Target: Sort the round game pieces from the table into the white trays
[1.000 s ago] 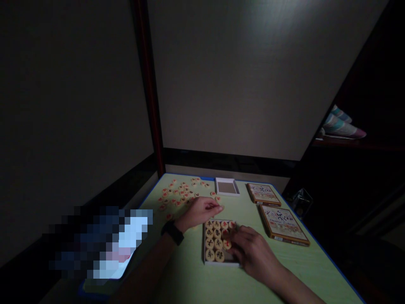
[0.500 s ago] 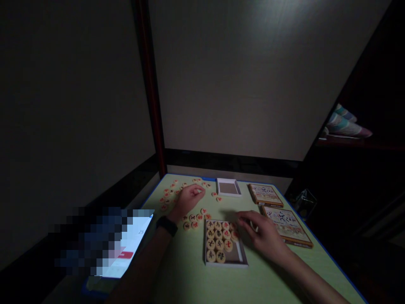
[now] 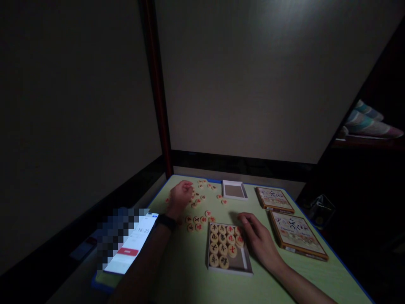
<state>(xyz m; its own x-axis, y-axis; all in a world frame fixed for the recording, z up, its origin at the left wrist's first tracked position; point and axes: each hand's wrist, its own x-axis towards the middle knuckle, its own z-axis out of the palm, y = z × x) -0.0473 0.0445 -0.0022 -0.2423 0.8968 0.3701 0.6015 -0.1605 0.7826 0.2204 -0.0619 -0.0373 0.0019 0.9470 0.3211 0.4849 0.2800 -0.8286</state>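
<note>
An open shallow box [image 3: 248, 262] holds rows of round wooden Chinese chess pieces [image 3: 222, 238], marked in black and red, with its lower right corner bare. My right hand [image 3: 261, 238] rests along the box's right edge, fingers stretched out, next to the red pieces. At the far left of the table, my left hand [image 3: 182, 195] reaches over loose chess pieces [image 3: 198, 202] with its fingers curled in. Whatever those fingers hold, if anything, is hidden. A nearer cluster of loose pieces [image 3: 198, 227] lies just left of the box.
A white box tray [image 3: 234, 197] sits at the back of the green table [image 3: 180, 270]. Two printed game boxes [image 3: 274, 199] [image 3: 299, 234] lie along the right side. A lit phone [image 3: 129, 249] stands at the left edge, and walls close off the back and left.
My left hand has moved left, onto the far loose pieces. My right hand's fingers have gone from bent to straighter beside the box. The whole view has shifted slightly.
</note>
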